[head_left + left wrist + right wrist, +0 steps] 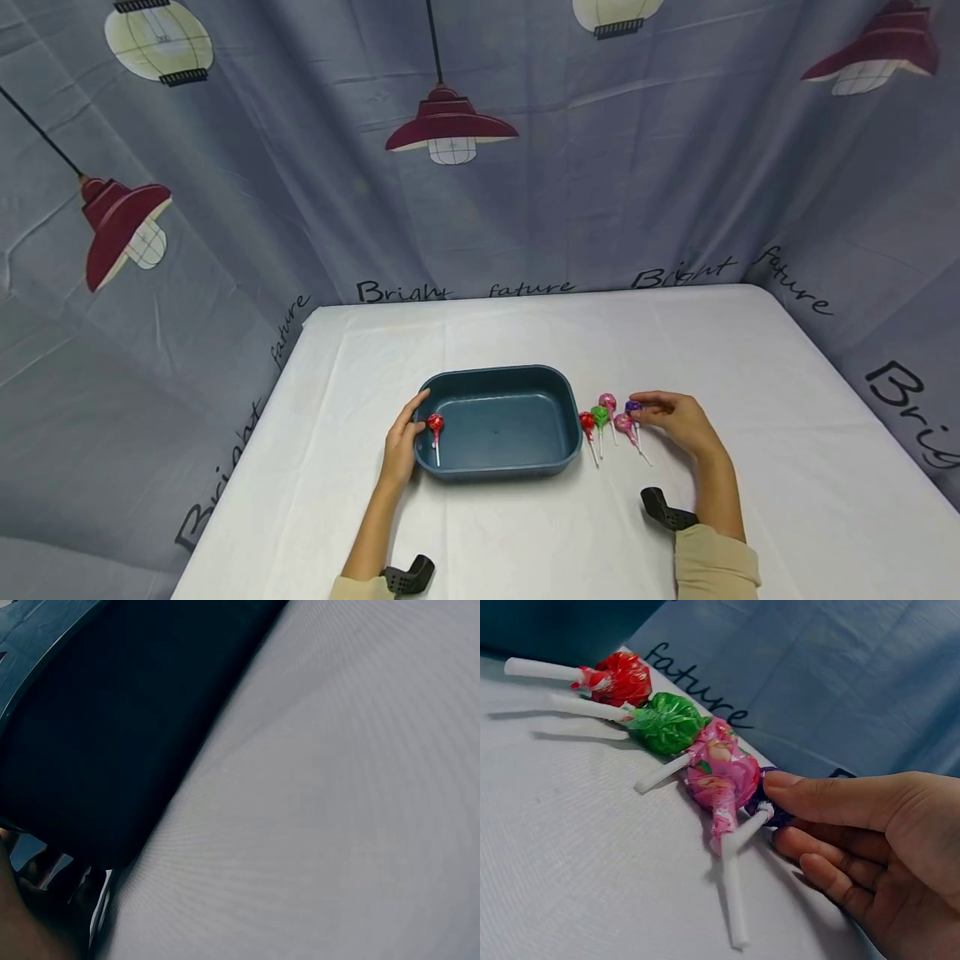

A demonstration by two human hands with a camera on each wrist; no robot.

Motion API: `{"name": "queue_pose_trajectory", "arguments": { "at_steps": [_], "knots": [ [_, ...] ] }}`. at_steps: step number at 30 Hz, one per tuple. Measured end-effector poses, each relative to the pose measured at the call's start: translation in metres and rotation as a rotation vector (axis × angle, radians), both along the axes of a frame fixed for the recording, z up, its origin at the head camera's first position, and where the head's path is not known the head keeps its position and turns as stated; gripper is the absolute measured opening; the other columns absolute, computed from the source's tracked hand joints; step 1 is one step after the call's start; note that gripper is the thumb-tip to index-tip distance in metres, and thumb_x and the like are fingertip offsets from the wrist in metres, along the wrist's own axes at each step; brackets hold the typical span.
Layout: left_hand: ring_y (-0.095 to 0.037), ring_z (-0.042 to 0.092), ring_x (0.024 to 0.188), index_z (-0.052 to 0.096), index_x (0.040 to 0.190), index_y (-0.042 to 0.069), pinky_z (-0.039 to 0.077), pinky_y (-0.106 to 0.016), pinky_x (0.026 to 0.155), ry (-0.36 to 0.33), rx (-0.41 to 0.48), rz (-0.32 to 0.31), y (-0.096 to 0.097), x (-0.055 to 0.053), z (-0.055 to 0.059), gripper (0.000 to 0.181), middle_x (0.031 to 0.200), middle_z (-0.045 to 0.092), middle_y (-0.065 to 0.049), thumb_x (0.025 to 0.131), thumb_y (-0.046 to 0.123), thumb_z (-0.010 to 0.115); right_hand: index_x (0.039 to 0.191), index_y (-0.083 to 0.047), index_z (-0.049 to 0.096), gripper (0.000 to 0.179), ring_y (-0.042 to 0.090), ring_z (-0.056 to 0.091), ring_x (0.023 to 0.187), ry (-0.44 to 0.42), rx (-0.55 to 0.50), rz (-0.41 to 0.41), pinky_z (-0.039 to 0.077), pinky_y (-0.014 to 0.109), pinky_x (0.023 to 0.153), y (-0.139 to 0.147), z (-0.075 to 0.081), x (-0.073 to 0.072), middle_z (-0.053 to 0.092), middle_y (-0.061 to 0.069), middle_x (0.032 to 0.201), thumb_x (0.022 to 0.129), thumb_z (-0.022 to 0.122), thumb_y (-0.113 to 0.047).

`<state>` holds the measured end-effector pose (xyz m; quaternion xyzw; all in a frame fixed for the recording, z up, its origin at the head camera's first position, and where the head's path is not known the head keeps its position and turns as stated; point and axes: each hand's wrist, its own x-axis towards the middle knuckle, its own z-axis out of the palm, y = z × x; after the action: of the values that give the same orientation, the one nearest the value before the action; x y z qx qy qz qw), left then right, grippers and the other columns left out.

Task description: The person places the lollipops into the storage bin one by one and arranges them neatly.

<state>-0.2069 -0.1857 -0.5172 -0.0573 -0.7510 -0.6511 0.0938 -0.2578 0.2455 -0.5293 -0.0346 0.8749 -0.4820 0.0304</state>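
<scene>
A dark teal plastic bin point(495, 477) stands on the table, and my left hand point(401, 446) holds its left end, thumb at the rim. One red-wrapped lollipop point(436, 422) lies inside, near that hand. To the right of the bin, my right hand point(678, 419) pinches the purple lollipop point(778, 814) by its wrapped head between thumb and fingers. Beside it lie a red lollipop point(622, 679), a green lollipop point(667, 724) and two pink lollipops, the nearer pink lollipop point(724, 776) partly covering the other. The left wrist view shows mostly the bin's dark side wall point(127, 727).
A white cloth covers the table point(525, 542). Behind and at both sides hangs a grey-blue curtain point(525, 208) printed with lamps and lettering. Each wrist wears a black camera mount, such as the right mount point(667, 510).
</scene>
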Motion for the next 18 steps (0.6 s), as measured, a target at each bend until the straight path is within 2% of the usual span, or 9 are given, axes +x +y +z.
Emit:
{"name": "queue_pose_trajectory", "arguments": {
  "at_steps": [3, 7, 12, 16, 18],
  "knots": [
    [-0.021, 0.028, 0.133, 0.046, 0.135, 0.003, 0.021, -0.025, 0.106, -0.011, -0.015, 0.005, 0.001, 0.002, 0.005, 0.051, 0.142, 0.039, -0.01, 0.086, -0.006, 0.037, 0.116, -0.002, 0.063, 0.045, 0.014, 0.058, 0.09, -0.03, -0.027, -0.007, 0.039, 0.043, 0.086, 0.002, 0.005, 0.002, 0.065, 0.014, 0.107, 0.082, 0.068, -0.031],
    [-0.02, 0.028, 0.133, 0.046, 0.135, 0.003, 0.021, -0.026, 0.106, -0.017, -0.021, 0.011, 0.001, 0.003, 0.005, 0.051, 0.142, 0.039, -0.011, 0.086, -0.006, 0.038, 0.118, -0.003, 0.062, 0.048, 0.013, 0.058, 0.087, -0.039, -0.071, -0.009, 0.036, 0.039, 0.082, 0.003, 0.012, 0.004, 0.067, 0.011, 0.104, 0.081, 0.068, -0.034],
    [-0.019, 0.028, 0.133, 0.047, 0.135, 0.003, 0.021, -0.025, 0.106, -0.007, -0.016, 0.007, 0.0, 0.002, 0.003, 0.05, 0.142, 0.04, -0.01, 0.086, -0.007, 0.037, 0.116, -0.006, 0.063, 0.044, 0.01, 0.06, 0.088, 0.045, -0.157, -0.003, 0.04, 0.029, 0.081, -0.005, 0.024, 0.003, 0.067, 0.006, 0.099, 0.082, 0.068, -0.033],
    [-0.019, 0.028, 0.133, 0.047, 0.135, 0.004, 0.021, -0.028, 0.106, -0.007, -0.019, 0.003, 0.001, 0.001, 0.004, 0.051, 0.142, 0.04, -0.009, 0.086, -0.007, 0.037, 0.116, -0.005, 0.063, 0.039, 0.011, 0.062, 0.086, 0.125, -0.23, 0.058, 0.048, 0.019, 0.075, -0.023, 0.039, 0.001, 0.066, 0.007, 0.097, 0.083, 0.068, -0.026],
    [-0.019, 0.028, 0.133, 0.047, 0.135, 0.004, 0.021, -0.027, 0.106, -0.002, -0.022, 0.004, 0.0, 0.001, 0.004, 0.051, 0.141, 0.04, -0.009, 0.086, -0.007, 0.037, 0.116, -0.003, 0.062, 0.038, 0.013, 0.063, 0.086, 0.153, -0.271, 0.098, 0.049, 0.018, 0.075, -0.035, 0.049, 0.0, 0.066, 0.01, 0.098, 0.084, 0.067, -0.023]
  ]
}}
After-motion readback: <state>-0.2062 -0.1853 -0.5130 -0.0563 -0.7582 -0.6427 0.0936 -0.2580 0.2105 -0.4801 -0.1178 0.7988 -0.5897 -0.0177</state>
